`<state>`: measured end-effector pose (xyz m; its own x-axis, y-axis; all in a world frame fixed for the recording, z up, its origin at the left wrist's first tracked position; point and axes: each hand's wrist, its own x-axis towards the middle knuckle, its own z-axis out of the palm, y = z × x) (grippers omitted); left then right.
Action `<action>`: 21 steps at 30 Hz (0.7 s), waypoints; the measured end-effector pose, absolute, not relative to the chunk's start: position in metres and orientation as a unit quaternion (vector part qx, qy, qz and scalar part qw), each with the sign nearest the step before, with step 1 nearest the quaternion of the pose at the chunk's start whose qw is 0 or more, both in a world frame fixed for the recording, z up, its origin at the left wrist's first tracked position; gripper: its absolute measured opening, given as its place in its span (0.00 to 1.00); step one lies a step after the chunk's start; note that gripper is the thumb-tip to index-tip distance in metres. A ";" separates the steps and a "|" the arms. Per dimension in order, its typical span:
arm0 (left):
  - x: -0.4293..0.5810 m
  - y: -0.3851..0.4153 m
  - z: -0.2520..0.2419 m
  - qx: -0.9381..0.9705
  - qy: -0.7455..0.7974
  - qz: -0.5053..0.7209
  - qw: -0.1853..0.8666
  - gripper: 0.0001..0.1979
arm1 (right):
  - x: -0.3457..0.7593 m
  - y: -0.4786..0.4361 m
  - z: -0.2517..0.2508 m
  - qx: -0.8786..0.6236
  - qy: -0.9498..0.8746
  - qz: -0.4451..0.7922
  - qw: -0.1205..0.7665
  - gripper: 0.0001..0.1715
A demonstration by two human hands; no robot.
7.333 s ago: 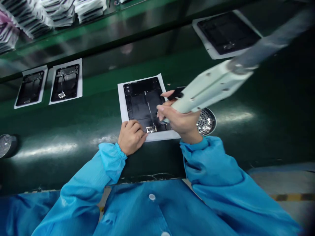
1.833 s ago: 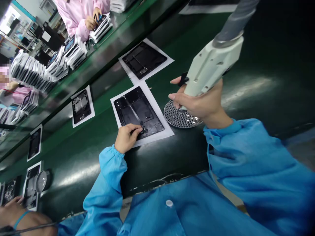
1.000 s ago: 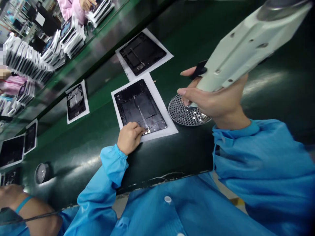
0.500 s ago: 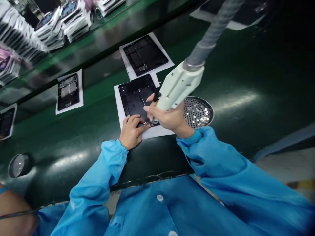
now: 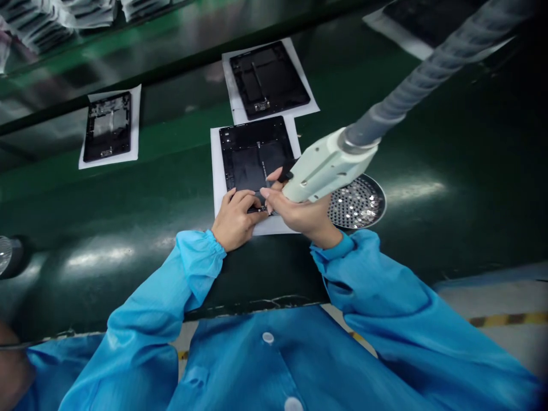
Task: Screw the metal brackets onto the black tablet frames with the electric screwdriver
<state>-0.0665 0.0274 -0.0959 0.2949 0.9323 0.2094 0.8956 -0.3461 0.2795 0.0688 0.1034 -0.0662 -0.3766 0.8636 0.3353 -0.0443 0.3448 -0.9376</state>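
A black tablet back shell (image 5: 252, 157) lies on a white sheet (image 5: 217, 171) on the green belt, straight in front of me. My left hand (image 5: 237, 220) rests curled on the shell's near edge, its fingertips pressed on a small part there. My right hand (image 5: 299, 212) is wrapped around a pale electric screwdriver (image 5: 327, 166) with a grey ribbed hose (image 5: 432, 65). The tool's tip points down at the shell's near edge, close beside my left fingertips.
A round perforated screw tray (image 5: 358, 202) sits just right of my right hand. More shells on white sheets lie behind (image 5: 268, 77), at the left (image 5: 107, 125) and top right (image 5: 428, 20). A round metal object (image 5: 5, 254) sits at the left edge. The belt's near edge (image 5: 257, 302) runs below my wrists.
In the last second my right hand brought the screwdriver from over the screw tray to the shell's near edge. My left hand stayed on that edge. The view swung right.
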 end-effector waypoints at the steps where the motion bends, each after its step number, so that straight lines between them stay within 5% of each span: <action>1: -0.067 0.027 -0.096 0.803 0.569 0.169 0.056 0.14 | 0.069 0.102 -0.067 -0.304 -0.675 0.483 0.467 0.13; 16: -0.076 0.027 -0.100 0.801 0.548 0.240 0.007 0.12 | 0.069 0.111 -0.059 -0.254 -0.592 0.616 0.454 0.17; 21: -0.077 0.026 -0.099 0.805 0.538 0.249 0.010 0.10 | 0.103 0.134 -0.046 -0.298 -0.573 0.515 0.564 0.15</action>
<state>-0.0767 0.0262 -0.0991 0.2967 0.8716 0.3902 0.8616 -0.4205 0.2843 0.1035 0.1335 -0.0456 -0.1871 0.9219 0.3392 -0.2394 0.2921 -0.9259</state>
